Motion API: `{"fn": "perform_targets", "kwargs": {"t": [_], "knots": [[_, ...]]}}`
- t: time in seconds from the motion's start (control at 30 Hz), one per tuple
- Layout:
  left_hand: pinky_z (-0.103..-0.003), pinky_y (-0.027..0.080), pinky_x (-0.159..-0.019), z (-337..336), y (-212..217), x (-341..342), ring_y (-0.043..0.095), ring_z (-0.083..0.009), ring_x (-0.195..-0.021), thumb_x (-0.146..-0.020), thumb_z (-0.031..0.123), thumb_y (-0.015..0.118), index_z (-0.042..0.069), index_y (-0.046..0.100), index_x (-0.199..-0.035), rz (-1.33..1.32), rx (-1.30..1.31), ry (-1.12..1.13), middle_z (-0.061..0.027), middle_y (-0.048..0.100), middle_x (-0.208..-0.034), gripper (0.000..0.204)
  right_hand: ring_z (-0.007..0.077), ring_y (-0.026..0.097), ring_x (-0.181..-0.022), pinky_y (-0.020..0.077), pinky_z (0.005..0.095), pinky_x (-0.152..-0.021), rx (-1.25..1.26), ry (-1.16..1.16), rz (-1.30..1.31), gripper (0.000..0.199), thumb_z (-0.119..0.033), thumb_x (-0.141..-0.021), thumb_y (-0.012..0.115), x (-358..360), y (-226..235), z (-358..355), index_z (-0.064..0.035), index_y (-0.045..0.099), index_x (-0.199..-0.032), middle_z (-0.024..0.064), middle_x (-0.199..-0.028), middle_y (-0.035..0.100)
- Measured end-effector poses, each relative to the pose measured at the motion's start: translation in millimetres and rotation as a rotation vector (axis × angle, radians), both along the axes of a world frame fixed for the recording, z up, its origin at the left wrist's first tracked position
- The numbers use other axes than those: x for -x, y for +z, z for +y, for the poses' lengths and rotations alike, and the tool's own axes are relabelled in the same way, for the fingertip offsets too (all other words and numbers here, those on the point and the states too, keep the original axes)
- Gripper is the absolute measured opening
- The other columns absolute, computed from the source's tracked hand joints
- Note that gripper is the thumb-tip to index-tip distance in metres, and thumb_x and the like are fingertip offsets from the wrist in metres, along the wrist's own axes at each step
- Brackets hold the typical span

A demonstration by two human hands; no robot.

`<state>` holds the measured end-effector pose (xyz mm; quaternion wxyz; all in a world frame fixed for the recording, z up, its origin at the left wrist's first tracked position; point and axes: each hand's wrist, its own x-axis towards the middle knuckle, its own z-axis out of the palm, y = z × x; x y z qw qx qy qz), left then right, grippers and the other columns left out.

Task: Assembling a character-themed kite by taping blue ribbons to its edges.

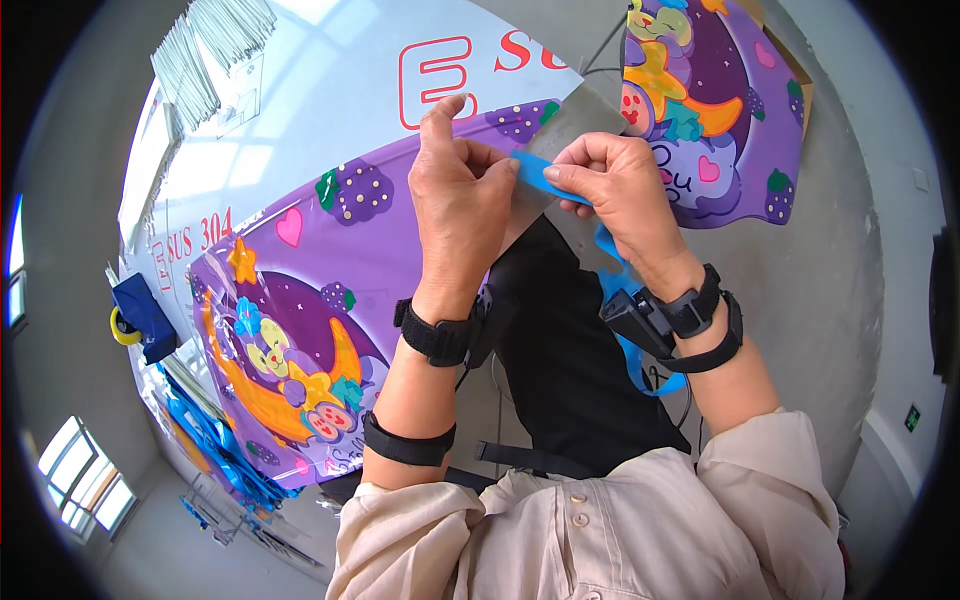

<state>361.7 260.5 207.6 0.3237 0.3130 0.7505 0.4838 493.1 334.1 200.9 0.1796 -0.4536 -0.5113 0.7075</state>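
A flat blue ribbon [533, 172] is stretched between my two hands. My left hand [457, 192] pinches one end between thumb and finger, its index finger pointing up. Thumb and fingers of my right hand [620, 190] close on the ribbon a short way along, and the rest hangs in a loop below that wrist. Under my left hand lies a glossy purple printed sheet [400, 235] with a cartoon animal on an orange moon, hearts and berries. Whether it is a single sheet or a bag, I cannot tell.
The sheet lies on a white table [330, 85] with red lettering. A bundle of thin pale strips [208, 62] sits at the far left. Blue straps [215, 440] hang at the left edge, near a dark blue item [148, 315] and a yellow ring [122, 330]. Another purple printed piece [735, 110] lies at the far right.
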Motion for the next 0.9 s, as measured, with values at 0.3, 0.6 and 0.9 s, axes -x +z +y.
{"fn": "perform_targets", "kwargs": {"t": [0.3,0.6,0.9], "knots": [[-0.025,0.049,-0.057,-8.5,-2.4,7.6,0.059,-0.0125,-0.061,-0.075,-0.006,0.059,-0.004,0.044,-0.12,0.12,-0.04,0.111,-0.0074,0.06,-0.068,0.048,0.0061,0.056,-0.049,0.0426,0.0179,-0.042,-0.097,-0.014,-0.111,0.01,-0.006,-0.08,0.063,8.6,-2.4,3.4,-0.0007,0.061,-0.072,0.0048,-0.061,0.062],[-0.025,0.05,-0.058,-10.9,-6.0,11.8,0.061,-0.0131,-0.064,-0.076,-0.006,0.058,-0.005,0.044,-0.12,0.151,-0.092,0.12,-0.0074,0.06,-0.072,0.047,0.0085,0.058,-0.047,0.0419,0.0186,-0.039,-0.153,0.008,-0.135,0.012,-0.005,-0.079,0.062,14.6,4.5,12.3,0.0017,0.061,-0.069,0.0072,-0.061,0.063],[-0.024,0.05,-0.07,-10.2,-9.7,19.6,0.059,-0.0116,-0.08,-0.075,-0.003,0.062,-0.002,0.042,-0.129,0.238,-0.084,0.173,-0.0086,0.061,-0.094,0.058,0.0081,0.058,-0.047,0.0403,0.0178,-0.04,-0.177,-0.096,-0.122,0.009,-0.003,-0.078,0.064,4.8,2.4,30.5,-0.0001,0.062,-0.07,0.0069,-0.061,0.063]]}}
